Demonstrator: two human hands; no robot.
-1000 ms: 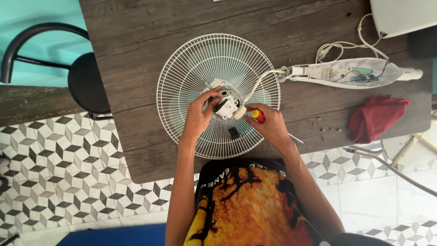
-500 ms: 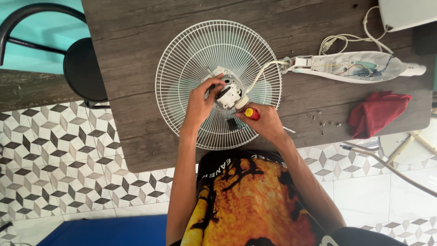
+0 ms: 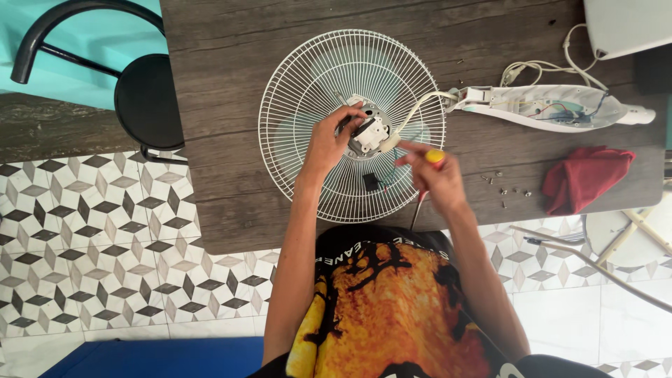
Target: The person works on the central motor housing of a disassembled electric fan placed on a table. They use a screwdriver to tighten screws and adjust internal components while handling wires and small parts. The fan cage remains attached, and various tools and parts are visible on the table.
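Fan guard [image 3: 329, 91]: round white wire grille, lying flat on the dark wooden table, spokes radiating from its centre.

Motor housing [image 3: 369, 133]: small white and grey block at the guard's centre, tilted, a white cable running from it past the guard's right rim.

Screwdriver [image 3: 428, 175]: yellow and red handle, thin metal shaft, over the guard's lower right edge, shaft pointing toward the table's near edge.

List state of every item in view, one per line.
Fan grille: flat on table, blades absent.
Motor block: at grille centre, casing off, left hand gripping it.
Screwdriver: in right hand, tip off the motor.
Fan base: on its side, opened, wiring exposed.
Screws: loose on table.
Red cloth: crumpled, untouched.
Stool: unoccupied.
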